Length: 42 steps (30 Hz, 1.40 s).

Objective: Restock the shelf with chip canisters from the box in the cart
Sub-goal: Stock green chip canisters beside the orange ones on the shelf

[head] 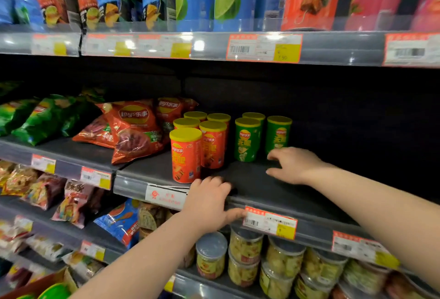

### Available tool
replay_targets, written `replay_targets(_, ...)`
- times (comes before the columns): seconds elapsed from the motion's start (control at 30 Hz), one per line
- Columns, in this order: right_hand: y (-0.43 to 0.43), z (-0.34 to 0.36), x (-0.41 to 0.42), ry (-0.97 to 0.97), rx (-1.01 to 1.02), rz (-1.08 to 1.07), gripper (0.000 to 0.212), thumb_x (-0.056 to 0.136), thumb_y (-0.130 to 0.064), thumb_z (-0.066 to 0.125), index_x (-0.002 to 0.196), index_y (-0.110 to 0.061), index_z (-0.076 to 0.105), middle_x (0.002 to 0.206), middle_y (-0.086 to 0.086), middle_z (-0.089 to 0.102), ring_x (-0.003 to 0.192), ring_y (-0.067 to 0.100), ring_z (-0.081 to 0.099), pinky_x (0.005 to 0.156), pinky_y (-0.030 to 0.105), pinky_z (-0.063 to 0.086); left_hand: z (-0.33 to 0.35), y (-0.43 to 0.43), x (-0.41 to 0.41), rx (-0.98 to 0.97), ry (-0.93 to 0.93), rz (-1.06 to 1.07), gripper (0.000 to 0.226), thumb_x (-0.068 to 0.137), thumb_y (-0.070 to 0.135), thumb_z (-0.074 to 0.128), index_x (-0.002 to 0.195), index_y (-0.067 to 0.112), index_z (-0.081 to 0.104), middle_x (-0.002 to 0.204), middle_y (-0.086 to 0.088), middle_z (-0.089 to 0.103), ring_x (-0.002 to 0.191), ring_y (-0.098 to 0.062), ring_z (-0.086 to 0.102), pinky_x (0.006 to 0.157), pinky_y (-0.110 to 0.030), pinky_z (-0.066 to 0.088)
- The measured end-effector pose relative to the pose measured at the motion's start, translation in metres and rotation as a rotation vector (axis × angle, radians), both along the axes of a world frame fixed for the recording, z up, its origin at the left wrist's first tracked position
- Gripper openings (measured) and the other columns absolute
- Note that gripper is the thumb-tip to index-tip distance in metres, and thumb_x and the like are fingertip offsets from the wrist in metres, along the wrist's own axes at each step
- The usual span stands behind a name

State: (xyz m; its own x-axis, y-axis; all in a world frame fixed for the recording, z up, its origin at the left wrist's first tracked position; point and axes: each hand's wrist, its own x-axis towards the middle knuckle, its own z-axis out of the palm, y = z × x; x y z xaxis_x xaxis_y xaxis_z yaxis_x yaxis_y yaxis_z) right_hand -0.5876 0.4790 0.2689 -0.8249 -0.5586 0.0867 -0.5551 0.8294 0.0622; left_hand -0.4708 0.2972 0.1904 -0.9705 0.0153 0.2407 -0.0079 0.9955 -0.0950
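Currently holding nothing, left fingers [215, 184] relaxed on shelf [273, 195] lip, right fingers [277, 154] relaxed by green canisters [247, 140]; could topple orange canisters [187, 156] if swept sideways.

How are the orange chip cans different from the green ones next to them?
The orange canisters have orange wrappers and the green canisters have green ones. Five orange canisters show, but only three green canisters. The front orange canister stands near the edge of the shelf. The green canisters stand farther back on the right, one partly behind the right hand. Both kinds stand upright, have yellow lids and look the same shape.
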Motion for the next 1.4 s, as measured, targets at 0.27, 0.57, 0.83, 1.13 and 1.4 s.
replay_targets(0.27, -0.008, -0.028, 0.085, -0.027, 0.031, 0.090, 0.049, 0.092, -0.055, 0.042, 0.133, -0.029, 0.046, 0.133, -0.001, 0.052, 0.120, 0.024, 0.050, 0.095, 0.037, 0.044, -0.015, -0.007, 0.043, 0.100, 0.154, -0.109, 0.064, 0.076, 0.050, 0.052, 0.128, 0.013, 0.056, 0.126, -0.010, 0.056, 0.120, -0.038, 0.051, 0.099, -0.046, 0.044)
replay_targets(0.57, -0.050, -0.075, 0.150, 0.089, 0.005, 0.283, 0.053, 0.087, -0.049, 0.049, 0.135, -0.027, 0.043, 0.138, -0.004, 0.046, 0.129, 0.022, 0.039, 0.103, 0.035, 0.033, -0.051, -0.038, 0.103, 0.118, 0.006, -0.010, 0.058, 0.075, 0.050, 0.056, 0.121, 0.014, 0.057, 0.121, -0.008, 0.056, 0.110, -0.031, 0.055, 0.085, -0.041, 0.047)
replay_targets(0.83, -0.123, -0.139, 0.219, -0.118, 0.135, 0.342, 0.046, 0.087, -0.046, 0.051, 0.126, -0.022, 0.049, 0.128, 0.004, 0.053, 0.122, 0.028, 0.046, 0.099, 0.040, 0.035, -0.090, -0.084, 0.195, 0.114, -0.254, 0.224, 0.053, 0.087, 0.048, 0.050, 0.128, 0.016, 0.044, 0.129, -0.005, 0.045, 0.122, -0.028, 0.042, 0.094, -0.040, 0.040)
replay_targets(1.13, -0.206, -0.184, 0.305, -0.316, 0.277, 0.491, 0.025, 0.090, -0.039, 0.050, 0.106, -0.020, 0.048, 0.105, 0.006, 0.052, 0.112, 0.030, 0.050, 0.096, 0.044, 0.036, -0.130, -0.135, 0.320, 0.215, -0.374, 0.505, 0.049, 0.086, 0.047, 0.049, 0.125, 0.018, 0.048, 0.125, -0.005, 0.049, 0.120, -0.027, 0.047, 0.093, -0.039, 0.043)
replay_targets(1.4, -0.253, -0.209, 0.385, -0.363, 0.337, 0.630, 0.045, 0.087, -0.042, 0.053, 0.127, -0.023, 0.050, 0.130, 0.006, 0.053, 0.123, 0.030, 0.046, 0.100, 0.044, 0.036, -0.162, -0.161, 0.415, 0.307, -0.411, 0.679, 0.053, 0.086, 0.053, 0.048, 0.127, 0.020, 0.047, 0.125, -0.006, 0.050, 0.120, -0.027, 0.047, 0.097, -0.038, 0.041)
